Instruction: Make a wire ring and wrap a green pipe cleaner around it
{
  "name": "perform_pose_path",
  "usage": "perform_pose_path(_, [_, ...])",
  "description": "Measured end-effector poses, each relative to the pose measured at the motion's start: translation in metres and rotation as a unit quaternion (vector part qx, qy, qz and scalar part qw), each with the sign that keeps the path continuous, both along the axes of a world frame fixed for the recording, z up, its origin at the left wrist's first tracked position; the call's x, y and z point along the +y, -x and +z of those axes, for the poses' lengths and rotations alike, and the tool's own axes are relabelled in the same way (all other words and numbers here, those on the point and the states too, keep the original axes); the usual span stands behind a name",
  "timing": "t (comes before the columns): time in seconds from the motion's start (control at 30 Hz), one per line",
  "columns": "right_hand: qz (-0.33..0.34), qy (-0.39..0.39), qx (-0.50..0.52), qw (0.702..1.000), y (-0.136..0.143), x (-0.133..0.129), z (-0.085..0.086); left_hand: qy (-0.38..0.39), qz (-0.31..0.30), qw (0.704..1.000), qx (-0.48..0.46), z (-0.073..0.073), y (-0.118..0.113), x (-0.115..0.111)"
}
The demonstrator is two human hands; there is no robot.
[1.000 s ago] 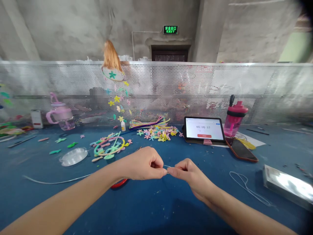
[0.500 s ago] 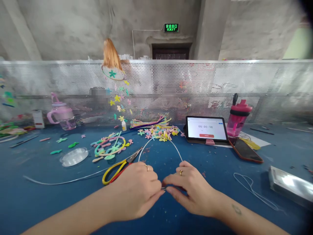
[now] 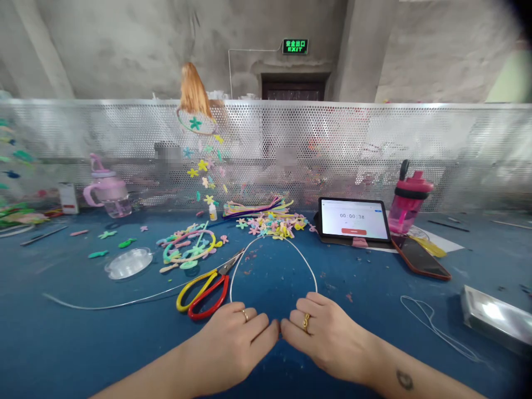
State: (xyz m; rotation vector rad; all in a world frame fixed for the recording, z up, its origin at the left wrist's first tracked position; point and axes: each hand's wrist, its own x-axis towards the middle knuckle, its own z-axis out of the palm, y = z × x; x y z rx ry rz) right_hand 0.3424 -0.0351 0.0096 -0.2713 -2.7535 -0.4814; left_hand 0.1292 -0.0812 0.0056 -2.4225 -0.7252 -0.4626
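Observation:
A thin white wire (image 3: 308,265), bent into a rounded loop, stands out ahead of my hands over the blue table. My left hand (image 3: 239,343) is closed on one end of it. The other end is pinched in my right hand (image 3: 322,338), and the thumbs and forefingers of both hands meet at the near side, where the wire ends are hidden. Just beyond my left hand lie scissors (image 3: 213,299) with one yellow and one red handle. A ring of pastel fuzzy flower pieces (image 3: 189,252) lies farther left.
A loose wire (image 3: 112,307) stretches across the left, near a clear dish (image 3: 129,264). Flower pieces (image 3: 278,226) are heaped ahead. A tablet (image 3: 353,219), pink bottle (image 3: 409,202), phone (image 3: 421,257), cord (image 3: 436,327) and metal box (image 3: 494,316) occupy the right.
Both hands have moved down toward me, bringing the wire loop nearer and uncovering the red scissor handle. My right thumb has tucked in closer to the fingers.

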Motion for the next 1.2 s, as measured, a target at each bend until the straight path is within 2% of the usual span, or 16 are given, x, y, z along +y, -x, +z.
perform_pose_path(0.17, [0.005,-0.032,-0.016,0.999,0.006,-0.004,0.0,-0.079,-0.048,0.996,0.012,-0.005,0.002,-0.001])
perform_pose_path(0.37, [0.002,-0.058,-0.01,0.998,0.012,-0.008,-0.006,-0.096,-0.042,0.994,0.034,-0.008,0.003,-0.003])
perform_pose_path(0.57, [0.009,-0.058,-0.004,0.998,0.01,-0.01,-0.006,-0.093,-0.045,0.995,0.012,-0.011,0.001,-0.005])
perform_pose_path(0.73, [0.032,-0.068,0.006,0.997,0.006,-0.006,-0.001,-0.055,-0.041,0.998,-0.001,-0.01,0.002,-0.001])
perform_pose_path(1.0, [0.048,-0.09,0.017,0.995,0.0,0.006,0.005,-0.043,-0.052,0.997,-0.036,-0.002,0.025,0.006])
perform_pose_path(1.2, [0.033,-0.073,-0.006,0.997,0.001,0.007,0.001,-0.016,-0.024,0.999,-0.021,-0.005,0.032,0.009])
